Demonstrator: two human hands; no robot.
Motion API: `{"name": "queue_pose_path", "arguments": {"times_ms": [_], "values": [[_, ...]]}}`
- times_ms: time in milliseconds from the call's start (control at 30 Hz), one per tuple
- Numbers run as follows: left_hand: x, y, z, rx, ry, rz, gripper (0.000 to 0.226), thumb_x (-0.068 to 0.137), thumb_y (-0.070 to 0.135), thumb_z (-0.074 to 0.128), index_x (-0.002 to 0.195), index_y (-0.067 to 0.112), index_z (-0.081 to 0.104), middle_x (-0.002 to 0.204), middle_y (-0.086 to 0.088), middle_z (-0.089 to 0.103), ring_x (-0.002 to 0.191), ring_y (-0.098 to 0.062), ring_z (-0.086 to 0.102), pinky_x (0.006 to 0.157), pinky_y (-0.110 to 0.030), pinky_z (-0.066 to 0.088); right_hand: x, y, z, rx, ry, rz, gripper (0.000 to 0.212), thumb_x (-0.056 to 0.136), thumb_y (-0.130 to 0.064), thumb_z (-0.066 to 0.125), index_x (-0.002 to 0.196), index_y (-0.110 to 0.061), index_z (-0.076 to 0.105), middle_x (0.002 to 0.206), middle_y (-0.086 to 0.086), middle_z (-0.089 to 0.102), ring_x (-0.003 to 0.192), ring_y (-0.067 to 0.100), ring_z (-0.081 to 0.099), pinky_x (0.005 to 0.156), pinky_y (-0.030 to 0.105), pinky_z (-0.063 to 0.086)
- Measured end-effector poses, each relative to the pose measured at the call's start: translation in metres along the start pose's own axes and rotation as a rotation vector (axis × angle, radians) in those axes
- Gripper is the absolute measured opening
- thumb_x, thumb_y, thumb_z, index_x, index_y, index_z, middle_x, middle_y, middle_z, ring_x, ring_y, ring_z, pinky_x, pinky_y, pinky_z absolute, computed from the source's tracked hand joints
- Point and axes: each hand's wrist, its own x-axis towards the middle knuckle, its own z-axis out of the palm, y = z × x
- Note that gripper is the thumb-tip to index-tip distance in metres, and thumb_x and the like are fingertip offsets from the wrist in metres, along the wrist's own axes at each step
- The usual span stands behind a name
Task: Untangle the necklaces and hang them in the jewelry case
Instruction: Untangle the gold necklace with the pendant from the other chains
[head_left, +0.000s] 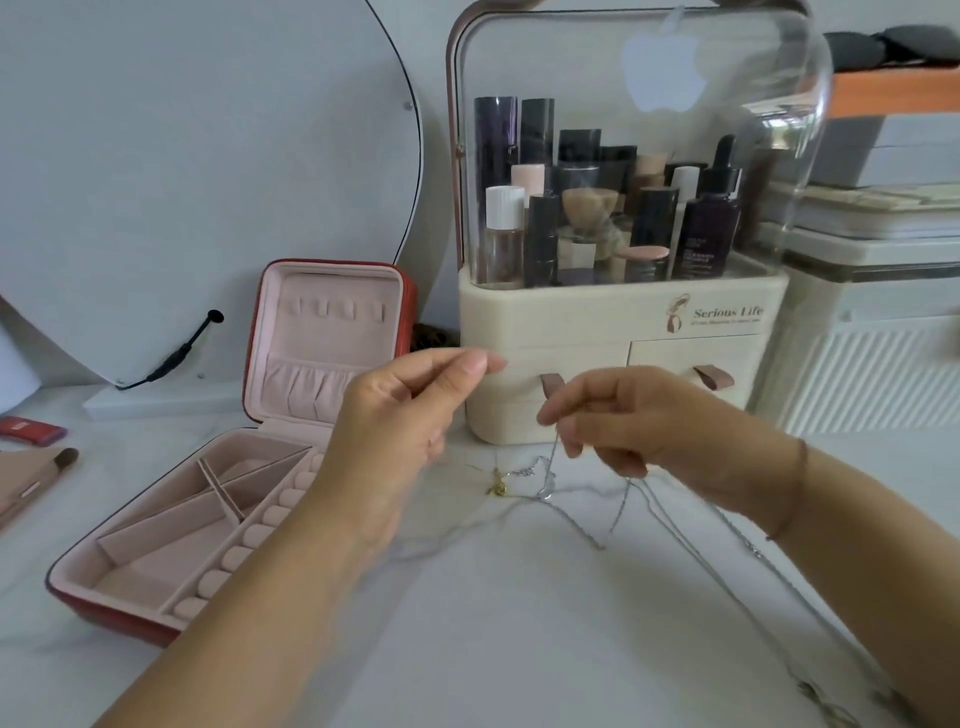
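A red jewelry case (171, 525) with a pink lining lies open at the left, its lid (332, 338) upright with a row of small hooks. Thin silver necklaces (618, 514) hang tangled from my right hand (618, 415), which pinches the chains above the tabletop; their loops trail down to the right. A small gold pendant (497, 484) and a silver pendant (544, 491) lie on the table below. My left hand (400, 415) is raised beside the case with thumb and forefinger pinched; whether a fine chain runs between them I cannot tell.
A cream cosmetics organiser (618, 364) with a clear dome and two drawers stands right behind my hands. A round mirror (197, 171) leans at the back left. A makeup brush (57, 465) and a red item (31, 430) lie at the far left. White boxes (878, 338) stand at the right.
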Motion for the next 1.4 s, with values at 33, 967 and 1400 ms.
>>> {"name": "queue_pose_path", "arguments": {"times_ms": [33,967,1400], "values": [[0.0,0.001,0.0,-0.029,-0.002,0.0,0.018,0.075,0.038,0.07,0.085,0.024,0.077,0.064,-0.014,0.022,0.05,-0.011,0.025,0.043,-0.019,0.02,0.002,0.004,0.006,-0.087,0.01,0.011,0.011,0.086,-0.006,0.064,0.093,-0.011,0.07,0.063,-0.003,0.057,0.048,0.006,0.039,0.046,0.015,0.034],[0.009,0.034,-0.038,-0.665,0.164,0.063,0.025,0.085,0.035,0.052,0.074,0.027,0.072,0.061,0.011,0.048,0.051,-0.002,0.039,0.038,-0.011,0.029,0.008,0.026,0.033,-0.518,-0.117,-0.02,0.015,0.08,-0.02,0.072,0.094,-0.021,0.066,0.068,-0.007,0.054,0.048,0.003,0.045,0.048,0.016,0.043],[0.005,0.012,-0.033,0.334,0.05,-0.108,0.013,0.087,0.027,0.064,0.084,0.026,0.076,0.056,0.015,0.057,0.05,-0.002,0.045,0.048,-0.015,0.034,0.009,0.016,0.025,-0.446,-0.128,0.049,0.018,0.089,-0.005,0.051,0.095,-0.019,0.062,0.084,0.011,0.068,0.062,0.012,0.058,0.068,0.026,0.048]]}}
